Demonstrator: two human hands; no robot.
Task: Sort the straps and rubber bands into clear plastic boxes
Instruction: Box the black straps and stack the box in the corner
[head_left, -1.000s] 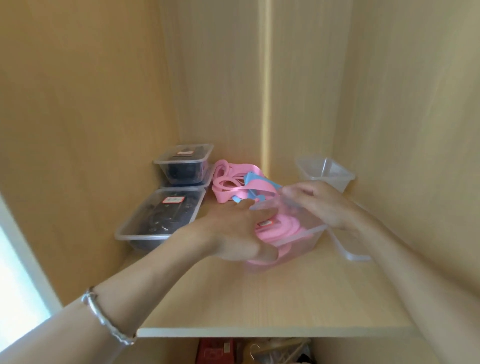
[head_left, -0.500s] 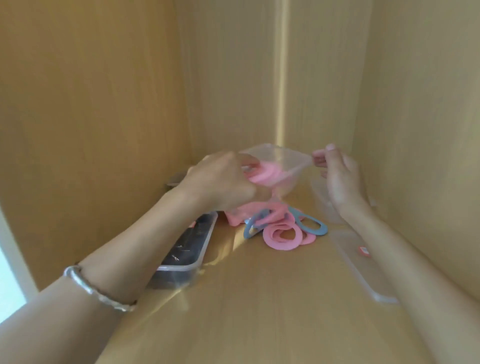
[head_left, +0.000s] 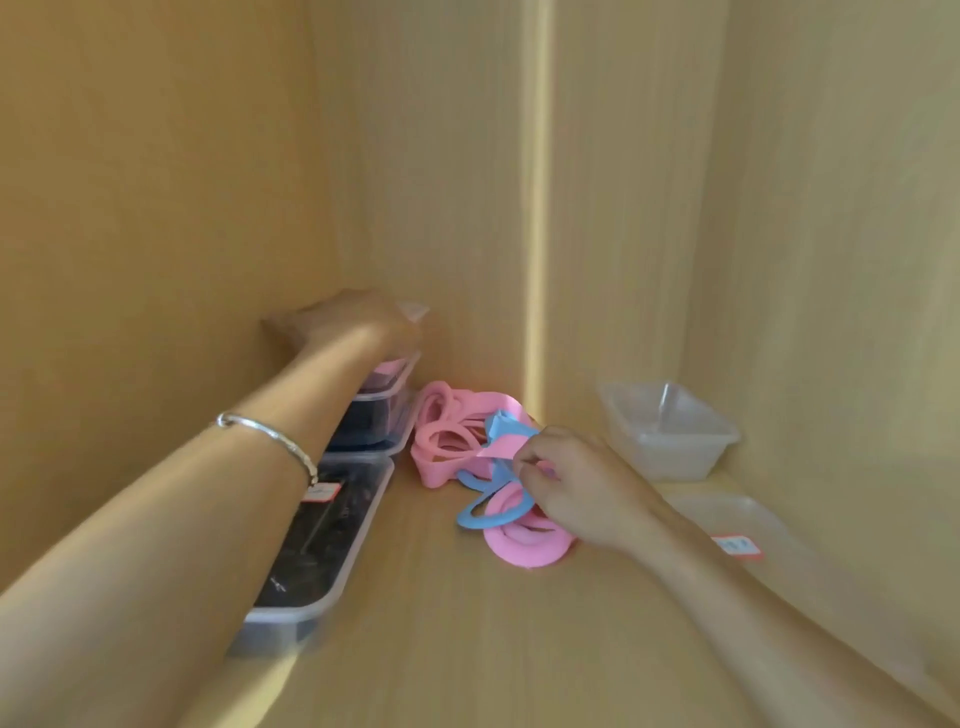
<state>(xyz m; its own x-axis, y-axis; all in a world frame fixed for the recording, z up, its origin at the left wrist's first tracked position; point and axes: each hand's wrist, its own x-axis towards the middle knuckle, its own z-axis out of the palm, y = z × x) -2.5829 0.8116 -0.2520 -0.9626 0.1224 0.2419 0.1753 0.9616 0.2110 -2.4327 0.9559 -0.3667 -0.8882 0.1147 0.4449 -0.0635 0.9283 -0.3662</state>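
Fingers (head_left: 532, 465) of the right hand (head_left: 582, 486) are curled, and a pink strap (head_left: 493, 451) is pinched between them at the near edge of the pile of pink and blue bands (head_left: 452, 441), which is heaped on the shelf (head_left: 467, 639) near the back corner. A blue loop (head_left: 480, 514) and a pink ring (head_left: 524, 548) are seen just below that hand, lying on the shelf. The left hand (head_left: 343, 319) is stretched to the back left, over a clear box (head_left: 397, 370) in which pink pieces are held. Its fingers are blurred and hidden, so it cannot be told whether anything is gripped. That box is stacked on a lidded box (head_left: 379, 421) with dark contents, and a second dark-filled box (head_left: 332, 551) with a red-edged label is set in front. An empty box (head_left: 670, 431) is placed at the back right, with a labelled lid (head_left: 737, 525) laid flat before it.
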